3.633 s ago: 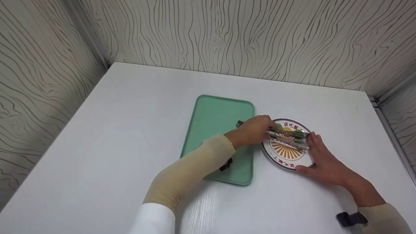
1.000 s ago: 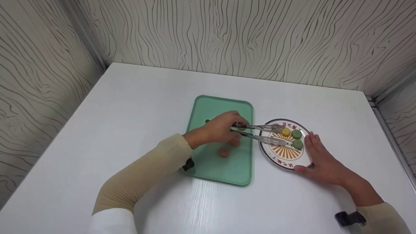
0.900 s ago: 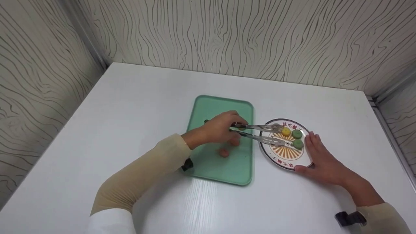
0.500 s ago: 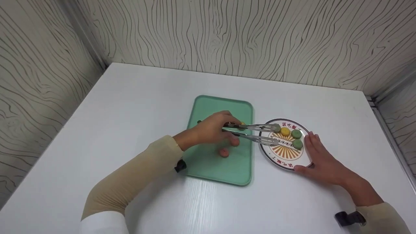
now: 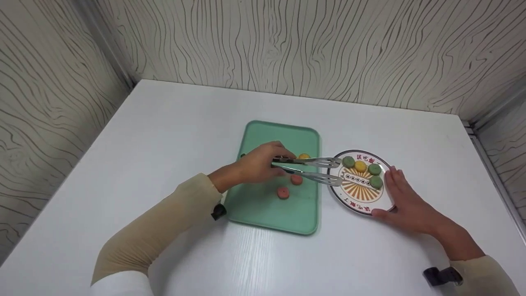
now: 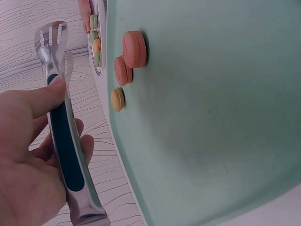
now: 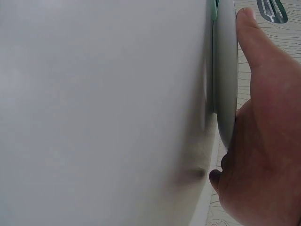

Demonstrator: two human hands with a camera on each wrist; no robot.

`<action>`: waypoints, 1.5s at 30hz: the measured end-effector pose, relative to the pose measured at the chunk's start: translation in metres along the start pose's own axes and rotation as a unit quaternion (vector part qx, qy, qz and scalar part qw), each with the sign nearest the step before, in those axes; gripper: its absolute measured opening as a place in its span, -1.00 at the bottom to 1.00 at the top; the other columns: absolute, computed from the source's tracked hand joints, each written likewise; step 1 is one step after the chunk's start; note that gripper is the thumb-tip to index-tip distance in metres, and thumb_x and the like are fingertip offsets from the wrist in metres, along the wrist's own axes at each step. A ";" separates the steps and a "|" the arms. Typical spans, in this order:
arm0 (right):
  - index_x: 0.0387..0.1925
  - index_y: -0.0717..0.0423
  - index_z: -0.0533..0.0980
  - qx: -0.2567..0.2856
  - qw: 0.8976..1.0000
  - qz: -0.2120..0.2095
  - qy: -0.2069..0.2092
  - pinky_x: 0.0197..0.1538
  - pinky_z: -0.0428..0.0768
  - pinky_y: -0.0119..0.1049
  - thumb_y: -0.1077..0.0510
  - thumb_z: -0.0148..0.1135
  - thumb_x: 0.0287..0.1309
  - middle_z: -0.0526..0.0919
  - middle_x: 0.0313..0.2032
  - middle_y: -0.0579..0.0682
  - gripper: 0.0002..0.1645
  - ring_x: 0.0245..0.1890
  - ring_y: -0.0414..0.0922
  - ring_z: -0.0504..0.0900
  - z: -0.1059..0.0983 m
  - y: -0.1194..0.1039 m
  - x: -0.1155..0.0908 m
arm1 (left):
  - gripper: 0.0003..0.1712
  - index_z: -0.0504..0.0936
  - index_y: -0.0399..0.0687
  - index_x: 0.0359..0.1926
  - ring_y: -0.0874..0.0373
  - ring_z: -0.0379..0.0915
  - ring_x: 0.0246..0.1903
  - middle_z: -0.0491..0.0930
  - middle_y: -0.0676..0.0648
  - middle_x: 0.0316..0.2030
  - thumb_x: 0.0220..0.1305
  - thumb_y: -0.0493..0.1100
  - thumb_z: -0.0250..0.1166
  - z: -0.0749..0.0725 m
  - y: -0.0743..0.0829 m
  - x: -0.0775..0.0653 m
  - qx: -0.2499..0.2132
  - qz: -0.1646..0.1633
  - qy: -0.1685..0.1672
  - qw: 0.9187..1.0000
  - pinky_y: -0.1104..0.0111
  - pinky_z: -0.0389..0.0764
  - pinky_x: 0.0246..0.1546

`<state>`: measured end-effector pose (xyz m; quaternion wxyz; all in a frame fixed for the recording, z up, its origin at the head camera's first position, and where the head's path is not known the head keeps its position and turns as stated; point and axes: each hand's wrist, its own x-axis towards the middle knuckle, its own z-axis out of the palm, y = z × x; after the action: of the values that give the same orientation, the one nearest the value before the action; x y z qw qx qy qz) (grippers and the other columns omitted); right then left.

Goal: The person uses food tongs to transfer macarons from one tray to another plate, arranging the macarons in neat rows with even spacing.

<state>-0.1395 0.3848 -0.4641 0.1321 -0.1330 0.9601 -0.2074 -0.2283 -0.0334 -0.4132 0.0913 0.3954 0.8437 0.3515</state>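
Observation:
My left hand [image 5: 258,163] grips metal tongs [image 5: 318,176] with dark handle pads, their arms apart and nothing between the tips. The tips hover by the plate's left rim. On the green tray [image 5: 267,211] beneath lie two pink macarons [image 5: 283,193] and a yellow macaron [image 6: 118,99]. My right hand [image 5: 411,207] rests against the right rim of the round patterned plate [image 5: 361,207], fingers fairly straight, thumb at the near edge. Along the plate's far and right side sit green macarons [image 5: 348,162] and one yellow macaron [image 5: 360,166].
The white table [image 5: 172,119] carries the tray and, just right of it, the plate. A wall [image 5: 287,45] with a wavy line pattern stands along the table's far edge.
The left hand and tongs have drawn left from over the plate, after their tips parted. A green macaron sits uncovered at the plate's upper left. The right hand stays at the rim.

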 end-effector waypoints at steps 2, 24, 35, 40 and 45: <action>0.56 0.39 -0.35 0.000 1.000 -0.004 0.004 0.42 -0.06 0.41 -0.29 0.34 0.22 -0.46 0.57 0.32 0.42 0.55 0.24 -0.51 0.000 0.000 0.000 | -0.56 0.65 -0.15 0.20 0.13 0.48 -0.07 0.60 -0.10 -0.02 0.30 -0.32 0.41 0.000 -0.001 -0.002 -0.006 -0.002 0.001 1.000 0.31 0.55 -0.02; 0.56 0.39 -0.34 0.005 1.000 -0.013 0.010 0.44 -0.10 0.37 -0.27 0.35 0.22 -0.45 0.57 0.32 0.41 0.55 0.23 -0.52 0.000 0.000 -0.002 | -0.54 0.67 -0.15 0.18 0.05 0.50 -0.02 0.60 -0.08 -0.02 0.24 -0.34 0.45 -0.011 -0.012 -0.032 -0.025 -0.041 0.011 0.999 0.20 0.59 0.04; 0.55 0.42 -0.33 0.003 1.000 -0.015 0.011 0.47 -0.13 0.32 -0.28 0.34 0.22 -0.44 0.56 0.35 0.41 0.55 0.24 -0.50 0.000 0.000 -0.002 | -0.54 0.68 -0.14 0.16 -0.02 0.51 -0.08 0.60 -0.08 -0.04 0.23 -0.34 0.46 -0.016 -0.025 -0.051 -0.035 -0.044 0.009 0.998 0.27 0.57 -0.07; 0.55 0.42 -0.34 0.003 1.000 -0.010 0.008 0.46 -0.10 0.34 -0.28 0.34 0.22 -0.44 0.56 0.35 0.41 0.55 0.25 -0.50 0.000 0.000 -0.002 | -0.55 0.69 -0.13 0.14 -0.06 0.51 -0.08 0.62 -0.08 -0.06 0.21 -0.35 0.48 -0.017 -0.028 -0.057 -0.041 -0.047 0.004 0.998 0.24 0.57 -0.09; 0.55 0.41 -0.35 0.004 1.000 -0.012 0.008 0.44 -0.11 0.37 -0.28 0.34 0.23 -0.46 0.56 0.34 0.41 0.55 0.24 -0.52 0.001 0.000 -0.002 | -0.55 0.70 -0.14 0.13 0.07 0.49 -0.09 0.63 -0.06 -0.07 0.20 -0.36 0.48 -0.017 -0.034 -0.064 -0.039 -0.041 0.004 0.998 0.20 0.57 -0.06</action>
<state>-0.1377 0.3855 -0.4646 0.1224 -0.1419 0.9586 -0.2143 -0.2130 -0.1044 -0.4314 0.1178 0.3556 0.8449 0.3818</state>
